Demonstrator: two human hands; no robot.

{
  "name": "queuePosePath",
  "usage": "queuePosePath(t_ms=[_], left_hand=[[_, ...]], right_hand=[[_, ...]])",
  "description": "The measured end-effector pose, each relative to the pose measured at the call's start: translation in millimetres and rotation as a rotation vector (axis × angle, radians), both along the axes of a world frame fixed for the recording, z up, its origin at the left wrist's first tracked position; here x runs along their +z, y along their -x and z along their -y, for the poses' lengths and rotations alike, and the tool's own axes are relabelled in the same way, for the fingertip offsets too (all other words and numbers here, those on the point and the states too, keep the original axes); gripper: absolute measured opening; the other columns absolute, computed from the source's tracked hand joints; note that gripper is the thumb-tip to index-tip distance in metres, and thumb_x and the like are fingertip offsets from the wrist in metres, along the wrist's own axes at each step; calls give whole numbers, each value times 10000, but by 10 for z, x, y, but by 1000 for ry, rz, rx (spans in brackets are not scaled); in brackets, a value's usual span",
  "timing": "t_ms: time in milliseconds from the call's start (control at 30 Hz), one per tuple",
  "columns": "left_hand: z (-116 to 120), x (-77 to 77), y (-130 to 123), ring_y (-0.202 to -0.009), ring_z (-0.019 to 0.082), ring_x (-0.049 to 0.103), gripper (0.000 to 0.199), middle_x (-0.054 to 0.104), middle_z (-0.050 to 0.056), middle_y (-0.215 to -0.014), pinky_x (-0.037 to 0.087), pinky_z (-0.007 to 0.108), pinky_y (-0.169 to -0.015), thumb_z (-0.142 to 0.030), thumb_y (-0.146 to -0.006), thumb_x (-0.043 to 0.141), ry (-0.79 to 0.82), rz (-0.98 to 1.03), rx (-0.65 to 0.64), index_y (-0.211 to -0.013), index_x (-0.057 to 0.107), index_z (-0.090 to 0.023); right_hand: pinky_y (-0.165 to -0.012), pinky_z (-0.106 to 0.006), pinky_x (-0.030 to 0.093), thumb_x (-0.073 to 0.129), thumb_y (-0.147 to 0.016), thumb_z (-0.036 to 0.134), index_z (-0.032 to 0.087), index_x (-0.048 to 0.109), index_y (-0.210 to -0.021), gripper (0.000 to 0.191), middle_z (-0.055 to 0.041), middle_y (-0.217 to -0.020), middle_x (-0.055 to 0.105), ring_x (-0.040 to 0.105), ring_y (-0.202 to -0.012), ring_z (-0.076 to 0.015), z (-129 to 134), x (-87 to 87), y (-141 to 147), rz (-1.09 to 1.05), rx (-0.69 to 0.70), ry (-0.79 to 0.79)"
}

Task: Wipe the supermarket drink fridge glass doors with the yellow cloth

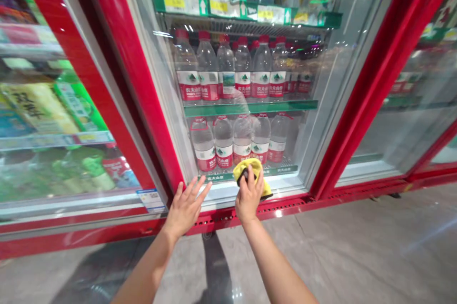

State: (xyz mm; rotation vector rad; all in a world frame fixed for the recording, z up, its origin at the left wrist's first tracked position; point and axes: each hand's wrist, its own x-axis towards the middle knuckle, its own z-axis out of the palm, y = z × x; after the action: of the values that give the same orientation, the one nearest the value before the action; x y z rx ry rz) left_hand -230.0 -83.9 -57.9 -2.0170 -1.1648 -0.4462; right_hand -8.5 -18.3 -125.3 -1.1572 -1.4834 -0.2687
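right fingers [251, 177] hold yellow cloth [242, 166], apparently against glass [298, 139]

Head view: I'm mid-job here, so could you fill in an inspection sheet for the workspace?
Surface: glass front, with a curved hazy patch near the middle; streak or reflection, cannot tell.
Job's things: yellow cloth at the glass's lower part.
Clutter: nothing seen for certain.
Hands: left hand open, fingers spread at the lower left corner; right hand with fingers over the cloth.
Cables: nothing seen.
Surroundings: red frame, bottles behind the glass, grey floor.
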Motion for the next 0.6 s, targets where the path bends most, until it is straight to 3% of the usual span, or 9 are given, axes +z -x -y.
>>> queuePosePath(t_ms=[100,167,300,400,600], left_hand=[[71,-33,98,-1566,200,209,808,451,42,-1593,18,472,-1299,-163,-854,559,7,-3,27,-1601,280,-294],[116,-49,157,-1561,208,228,778,456,48,-1590,20,486,-1297,-165,-860,550,12,-9,50,-1591,313,-290],[212,-52,289,-1558,212,238,740,466,53,-1583,19,499,-1295,-153,-860,546,5,-17,96,-1567,373,-288],[277,-47,387,-1563,207,219,749,477,50,-1576,9,501,-1296,-133,-853,543,2,-4,130,-1567,372,-282],[315,-33,479,-1574,201,172,779,481,50,-1573,5,505,-1303,-127,-855,534,-7,10,150,-1593,306,-229]], right_hand=[[-1176,-619,313,520,-856,26,327,719,-1194,494,-25,-1407,641,162,-1556,-309,145,-117,94,180,138,-94],[-1180,-597,322,508,-858,17,306,740,-1136,463,-33,-1364,667,216,-1545,-292,195,-166,89,158,139,-124],[-1138,-674,329,443,-830,10,218,719,-1181,492,-114,-1502,549,134,-1567,-346,213,24,267,-11,50,-48],[-1115,-722,297,448,-841,25,232,699,-1243,517,-118,-1541,513,75,-1572,-376,256,190,523,11,60,-10],[-1145,-541,325,507,-947,116,369,734,-1198,422,-6,-1420,643,323,-1501,-305,282,173,654,210,181,-129]])
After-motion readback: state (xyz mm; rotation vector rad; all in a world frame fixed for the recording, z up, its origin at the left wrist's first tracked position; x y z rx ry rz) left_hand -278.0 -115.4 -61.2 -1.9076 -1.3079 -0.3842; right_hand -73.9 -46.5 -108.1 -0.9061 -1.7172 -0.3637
